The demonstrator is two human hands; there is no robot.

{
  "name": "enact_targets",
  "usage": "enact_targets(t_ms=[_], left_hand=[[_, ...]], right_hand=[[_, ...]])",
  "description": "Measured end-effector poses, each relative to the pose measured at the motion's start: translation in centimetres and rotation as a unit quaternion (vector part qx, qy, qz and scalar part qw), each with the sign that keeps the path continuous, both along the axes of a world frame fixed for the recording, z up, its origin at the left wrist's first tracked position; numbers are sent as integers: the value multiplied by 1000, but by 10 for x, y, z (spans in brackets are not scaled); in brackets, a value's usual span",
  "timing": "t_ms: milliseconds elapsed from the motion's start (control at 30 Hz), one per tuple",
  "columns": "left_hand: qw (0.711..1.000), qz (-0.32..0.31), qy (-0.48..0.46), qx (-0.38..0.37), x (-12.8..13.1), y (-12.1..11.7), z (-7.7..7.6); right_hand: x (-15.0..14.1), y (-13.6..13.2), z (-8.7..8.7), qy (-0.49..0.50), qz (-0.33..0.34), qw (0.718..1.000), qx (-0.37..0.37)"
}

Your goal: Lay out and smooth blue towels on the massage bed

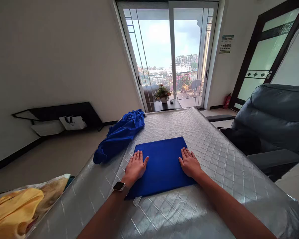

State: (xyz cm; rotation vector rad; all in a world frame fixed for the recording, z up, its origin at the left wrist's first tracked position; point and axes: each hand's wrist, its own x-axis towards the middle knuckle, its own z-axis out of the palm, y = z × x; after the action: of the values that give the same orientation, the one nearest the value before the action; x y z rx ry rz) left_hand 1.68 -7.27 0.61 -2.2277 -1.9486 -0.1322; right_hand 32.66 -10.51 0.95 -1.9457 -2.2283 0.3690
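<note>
A blue cloth folded into a flat rectangle [163, 166] lies on the quilted silver surface [221, 159] in front of me. On its left edge rests my left hand [136, 166], palm down with fingers stretched out. My right hand [190, 162] lies flat on the opposite edge, thumb pointing inward. Neither hand grips anything. A small white tag [137, 201] sticks out from under the near left edge of the cloth. Farther off to the left, a crumpled blue cloth [122, 134] lies loosely at the edge of the silver surface.
Yellow fabric [17, 209] is heaped at the lower left, beside the silver surface. A dark leather armchair [281, 116] stands close on the right. Beyond the far edge, a potted plant [163, 93] sits on a dark small table before the sliding glass door [171, 49].
</note>
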Motion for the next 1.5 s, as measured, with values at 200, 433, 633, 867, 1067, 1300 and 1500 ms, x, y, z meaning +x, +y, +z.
enact_targets(t_ms=[200,433,633,867,1067,1300,1500], left_hand=[[988,-148,-41,3,105,-18,22],[970,-215,-113,-24,174,-39,8],[969,-206,-126,-41,164,-40,5],[968,-205,-139,-30,166,-41,5],[971,-200,-131,-21,162,-40,0],[982,-158,-99,-15,117,-32,-6],[992,-105,-73,-20,44,-27,-13]], right_hand=[[-1,-1,-2,-12,-2,1000,10],[3,-2,-6,-47,26,998,23],[1,1,-7,-54,16,998,24],[1,0,-8,-63,15,998,28],[2,0,-6,-43,12,998,33],[0,-1,-2,-17,-7,1000,21],[0,-2,-2,-16,-7,1000,15]])
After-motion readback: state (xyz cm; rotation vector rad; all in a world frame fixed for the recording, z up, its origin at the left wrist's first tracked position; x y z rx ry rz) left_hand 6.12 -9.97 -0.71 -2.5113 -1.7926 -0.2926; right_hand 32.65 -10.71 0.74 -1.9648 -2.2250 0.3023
